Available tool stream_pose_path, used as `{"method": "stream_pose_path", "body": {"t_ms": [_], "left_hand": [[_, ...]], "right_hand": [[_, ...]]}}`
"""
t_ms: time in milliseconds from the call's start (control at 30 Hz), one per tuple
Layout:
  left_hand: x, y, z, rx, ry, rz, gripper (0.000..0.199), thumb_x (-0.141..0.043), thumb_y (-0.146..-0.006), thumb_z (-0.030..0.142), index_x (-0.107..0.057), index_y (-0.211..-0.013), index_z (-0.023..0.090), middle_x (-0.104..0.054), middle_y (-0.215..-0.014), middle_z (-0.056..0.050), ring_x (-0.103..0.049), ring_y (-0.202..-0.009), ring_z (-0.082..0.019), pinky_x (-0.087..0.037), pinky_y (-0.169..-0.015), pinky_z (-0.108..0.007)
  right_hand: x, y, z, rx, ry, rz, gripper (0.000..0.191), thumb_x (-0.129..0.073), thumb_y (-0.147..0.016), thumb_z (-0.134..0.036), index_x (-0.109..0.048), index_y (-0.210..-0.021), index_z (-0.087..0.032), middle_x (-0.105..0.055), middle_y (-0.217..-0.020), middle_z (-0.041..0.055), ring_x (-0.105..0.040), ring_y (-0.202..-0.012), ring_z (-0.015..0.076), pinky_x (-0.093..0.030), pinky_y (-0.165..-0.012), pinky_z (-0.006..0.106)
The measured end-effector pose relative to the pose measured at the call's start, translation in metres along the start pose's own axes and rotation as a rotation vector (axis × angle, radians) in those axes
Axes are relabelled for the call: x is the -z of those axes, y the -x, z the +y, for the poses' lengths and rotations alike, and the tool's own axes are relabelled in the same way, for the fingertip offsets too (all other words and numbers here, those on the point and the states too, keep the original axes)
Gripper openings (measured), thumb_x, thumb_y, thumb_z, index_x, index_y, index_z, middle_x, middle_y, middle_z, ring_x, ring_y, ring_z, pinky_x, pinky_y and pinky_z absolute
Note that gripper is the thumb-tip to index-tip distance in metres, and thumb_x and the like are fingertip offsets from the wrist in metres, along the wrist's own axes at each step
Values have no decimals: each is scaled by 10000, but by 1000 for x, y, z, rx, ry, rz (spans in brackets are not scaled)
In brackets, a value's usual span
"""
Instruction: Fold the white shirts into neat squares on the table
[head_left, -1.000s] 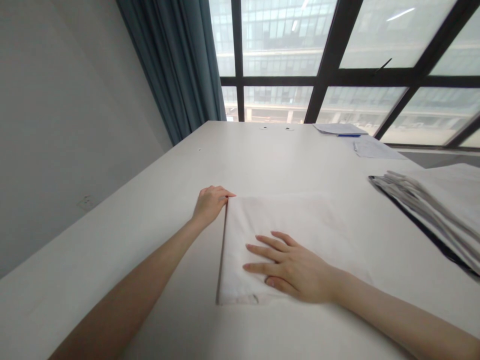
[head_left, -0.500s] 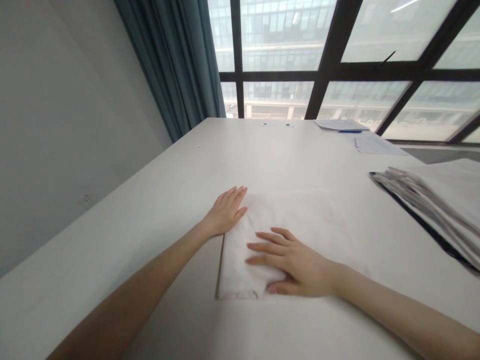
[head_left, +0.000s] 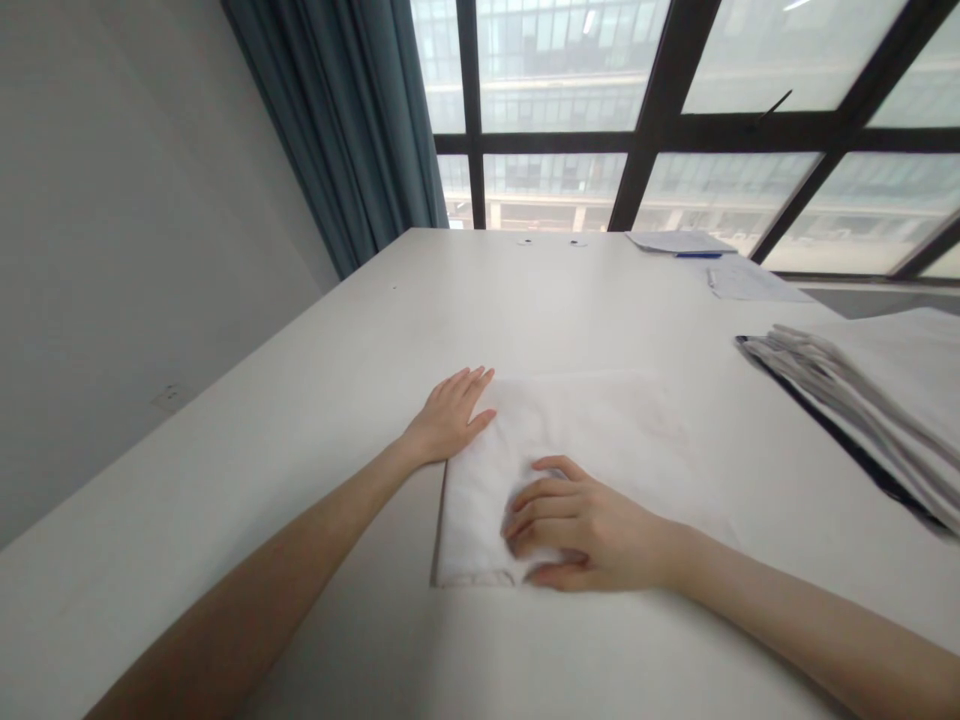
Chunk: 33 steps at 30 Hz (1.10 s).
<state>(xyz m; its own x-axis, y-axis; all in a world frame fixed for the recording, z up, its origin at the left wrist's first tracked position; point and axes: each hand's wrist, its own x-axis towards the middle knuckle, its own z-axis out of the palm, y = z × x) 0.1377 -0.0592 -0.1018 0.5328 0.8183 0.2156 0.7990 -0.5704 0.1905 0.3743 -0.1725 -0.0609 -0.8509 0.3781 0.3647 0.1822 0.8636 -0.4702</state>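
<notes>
A folded white cloth (head_left: 600, 420) lies flat on the white table in front of me. My left hand (head_left: 450, 412) rests on the cloth's left edge near its far corner, fingers stretched out and holding nothing. Over the cloth's near part is my right hand (head_left: 574, 525), palm down, its fingers bent and apart with the tips toward the fabric. Nothing shows in its grasp. The cloth's near left corner shows a folded hem.
On the right of the table (head_left: 360, 350) lies a stack of folded cloths (head_left: 885, 400) with a dark layer beneath. Papers (head_left: 754, 283) and a blue pen (head_left: 697, 255) are at the far right edge, before the windows. A blue curtain (head_left: 360, 120) hangs behind.
My right hand's fingers have curled inward from a flatter, more spread pose. My left hand keeps its place on the cloth. The view has shifted slightly.
</notes>
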Motion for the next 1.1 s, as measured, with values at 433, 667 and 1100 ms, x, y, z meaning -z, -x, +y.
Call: {"method": "stream_pose_path", "body": {"t_ms": [433, 667, 1100], "left_hand": [[1, -5, -10, 54, 310, 167, 392, -304, -988, 321, -550, -1243, 154, -580, -1273, -103, -508, -1223, -199, -363, -1098, -403], [-3, -3, -10, 34, 149, 120, 402, -330, -984, 340, -499, -1301, 158, -499, -1347, -130, -442, -1287, -234, -341, -1104, -434], [-5, -3, -10, 39, 126, 124, 388, -384, -972, 350, -494, -1299, 171, -505, -1344, -127, -432, -1300, -243, -347, -1104, -448]], "right_hand": [[6, -3, -2, -19, -220, 19, 83, -618, -859, -153, -606, -789, -196, -729, -945, 32, -589, -1090, 175, -367, -1014, 378], [1, -2, 1, -65, -288, -48, 71, -627, -885, -221, -610, -826, -185, -692, -954, 47, -598, -1024, 163, -402, -980, 355], [-10, 0, -6, -21, -18, -40, 212, -576, -927, -368, -596, -1037, -187, -675, -1163, 66, -540, -1192, 151, -364, -1031, 327]]}}
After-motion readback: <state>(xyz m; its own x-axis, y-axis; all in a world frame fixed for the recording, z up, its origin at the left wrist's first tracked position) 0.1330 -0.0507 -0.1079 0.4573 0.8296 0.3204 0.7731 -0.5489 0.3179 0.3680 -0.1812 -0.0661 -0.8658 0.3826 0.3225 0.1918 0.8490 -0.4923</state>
